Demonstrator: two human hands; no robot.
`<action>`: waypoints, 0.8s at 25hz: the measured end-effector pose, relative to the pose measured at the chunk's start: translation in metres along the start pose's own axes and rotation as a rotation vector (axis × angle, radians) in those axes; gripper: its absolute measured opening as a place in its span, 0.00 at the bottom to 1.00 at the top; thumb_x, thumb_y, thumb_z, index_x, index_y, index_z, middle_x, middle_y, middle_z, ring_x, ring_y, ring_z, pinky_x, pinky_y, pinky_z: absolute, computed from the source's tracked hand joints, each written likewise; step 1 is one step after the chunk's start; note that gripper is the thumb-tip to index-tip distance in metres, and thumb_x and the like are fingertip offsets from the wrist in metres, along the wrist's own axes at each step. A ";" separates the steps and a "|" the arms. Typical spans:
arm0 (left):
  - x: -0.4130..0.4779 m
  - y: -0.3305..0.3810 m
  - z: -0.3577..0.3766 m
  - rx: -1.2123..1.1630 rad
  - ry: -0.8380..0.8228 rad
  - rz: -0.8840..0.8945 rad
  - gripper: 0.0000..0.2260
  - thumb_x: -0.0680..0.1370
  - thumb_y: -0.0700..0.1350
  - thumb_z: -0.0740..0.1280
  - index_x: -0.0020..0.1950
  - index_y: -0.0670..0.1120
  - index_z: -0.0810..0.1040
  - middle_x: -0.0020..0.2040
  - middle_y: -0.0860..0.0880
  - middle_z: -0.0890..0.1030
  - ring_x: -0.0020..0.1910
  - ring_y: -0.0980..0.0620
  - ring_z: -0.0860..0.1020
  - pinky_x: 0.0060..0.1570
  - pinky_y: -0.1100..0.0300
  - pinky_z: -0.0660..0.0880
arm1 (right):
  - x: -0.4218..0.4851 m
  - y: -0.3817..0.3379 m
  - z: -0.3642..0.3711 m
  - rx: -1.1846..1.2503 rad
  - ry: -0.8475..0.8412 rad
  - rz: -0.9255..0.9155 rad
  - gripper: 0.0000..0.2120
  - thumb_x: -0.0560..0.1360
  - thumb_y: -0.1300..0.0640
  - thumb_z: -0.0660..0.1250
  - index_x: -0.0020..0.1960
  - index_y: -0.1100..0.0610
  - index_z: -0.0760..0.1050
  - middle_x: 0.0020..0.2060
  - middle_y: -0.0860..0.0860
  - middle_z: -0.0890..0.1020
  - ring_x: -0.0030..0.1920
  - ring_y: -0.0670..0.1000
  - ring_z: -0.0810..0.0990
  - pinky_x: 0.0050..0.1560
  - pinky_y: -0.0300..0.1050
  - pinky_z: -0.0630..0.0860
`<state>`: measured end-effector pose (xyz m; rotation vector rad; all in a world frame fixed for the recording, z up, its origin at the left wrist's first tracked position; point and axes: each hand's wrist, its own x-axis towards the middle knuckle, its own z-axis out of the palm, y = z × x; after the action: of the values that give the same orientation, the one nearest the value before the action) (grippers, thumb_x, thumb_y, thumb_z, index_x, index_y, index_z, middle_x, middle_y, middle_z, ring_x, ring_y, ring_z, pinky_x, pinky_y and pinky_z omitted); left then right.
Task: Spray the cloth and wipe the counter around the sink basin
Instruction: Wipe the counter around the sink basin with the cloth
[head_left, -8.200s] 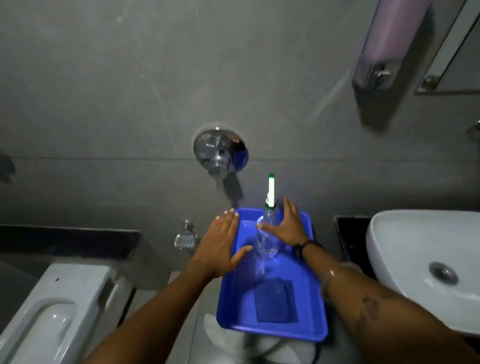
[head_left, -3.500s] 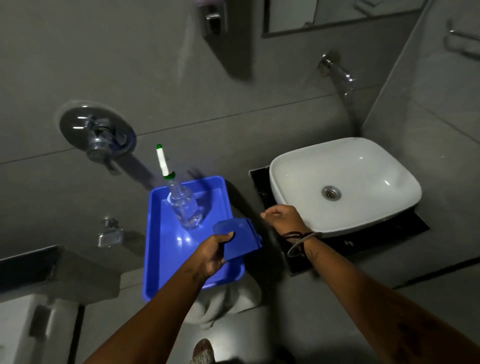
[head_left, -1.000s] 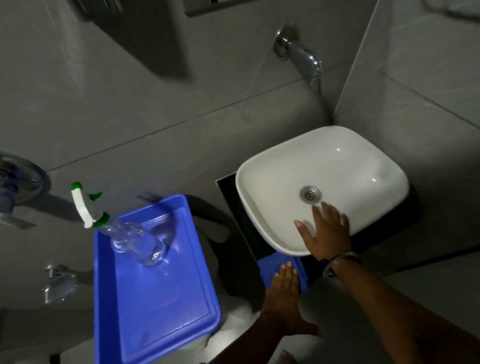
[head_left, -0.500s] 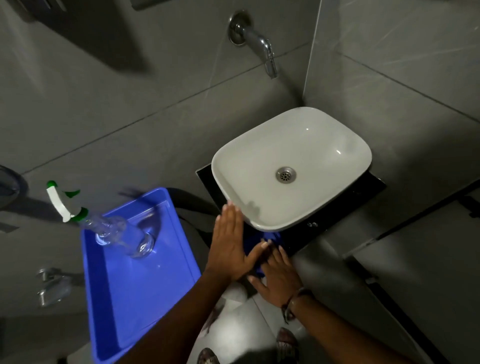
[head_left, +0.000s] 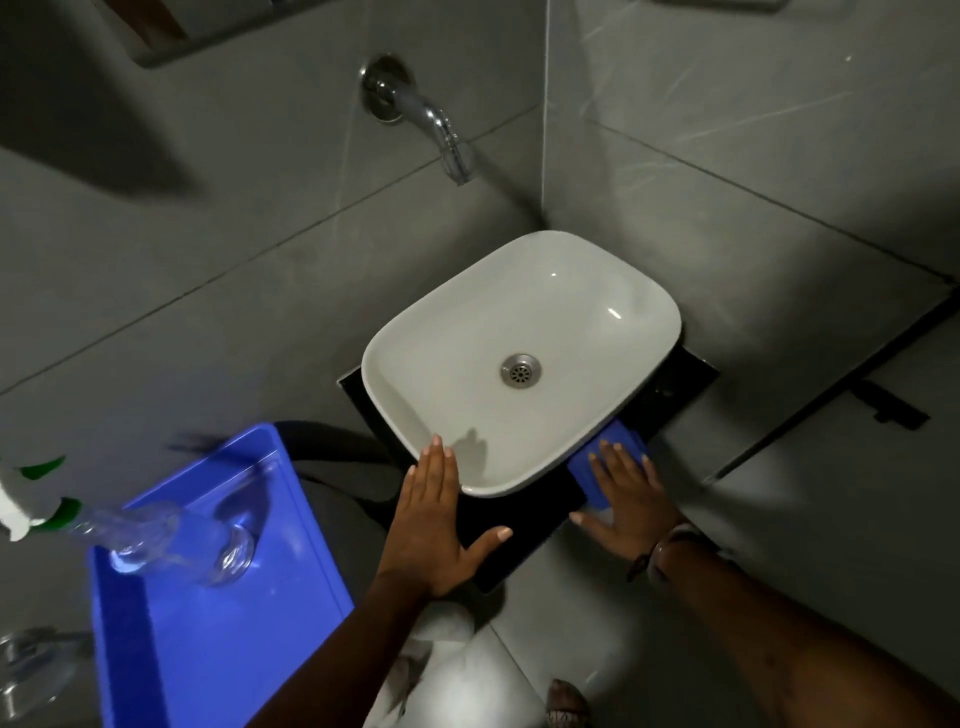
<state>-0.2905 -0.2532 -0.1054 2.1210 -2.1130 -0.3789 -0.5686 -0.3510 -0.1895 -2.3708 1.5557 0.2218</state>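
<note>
A white sink basin (head_left: 524, 322) sits on a small black counter (head_left: 524, 519) in the wall corner. My right hand (head_left: 628, 499) lies flat, fingers spread, pressing a folded blue cloth (head_left: 621, 441) onto the counter at the basin's front right edge. The cloth is partly hidden under my fingers and the basin rim. My left hand (head_left: 436, 519) rests flat and empty on the counter, its fingertips touching the basin's front left corner. A clear spray bottle (head_left: 171, 535) with a white and green head stands in a blue tray (head_left: 208, 639) at the lower left.
A chrome tap (head_left: 431, 119) juts from the grey tiled wall above the basin. Another grey wall closes the right side. White fabric (head_left: 462, 670) and a foot (head_left: 569, 701) show below the counter. A metal fitting (head_left: 31, 665) sits at the far left.
My right hand has slid the cloth to the right along the counter's front, from under the basin's middle to its right corner. My left hand stays flat beside the basin's left corner.
</note>
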 end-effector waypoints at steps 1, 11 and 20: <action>-0.001 0.000 0.000 0.003 -0.006 -0.006 0.51 0.71 0.75 0.54 0.80 0.39 0.47 0.81 0.42 0.44 0.80 0.46 0.43 0.79 0.50 0.45 | 0.016 0.020 -0.012 -0.003 0.011 0.062 0.44 0.69 0.27 0.53 0.77 0.52 0.51 0.78 0.51 0.53 0.78 0.53 0.49 0.77 0.57 0.46; 0.007 -0.010 0.018 -0.008 0.045 0.051 0.54 0.69 0.77 0.53 0.78 0.36 0.53 0.80 0.37 0.53 0.79 0.40 0.53 0.75 0.41 0.54 | 0.087 0.103 -0.086 0.097 -0.166 0.283 0.53 0.65 0.23 0.54 0.77 0.54 0.41 0.78 0.53 0.40 0.78 0.55 0.38 0.77 0.61 0.39; 0.004 0.006 -0.004 -0.056 -0.004 -0.013 0.54 0.68 0.79 0.47 0.79 0.38 0.52 0.80 0.40 0.49 0.80 0.43 0.48 0.77 0.47 0.48 | -0.039 -0.101 0.035 0.241 -0.149 -0.142 0.53 0.57 0.21 0.58 0.72 0.54 0.62 0.74 0.55 0.66 0.75 0.58 0.62 0.72 0.64 0.44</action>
<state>-0.2951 -0.2572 -0.1003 2.1061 -2.0661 -0.4392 -0.4905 -0.2687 -0.1948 -2.2099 1.2642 0.1656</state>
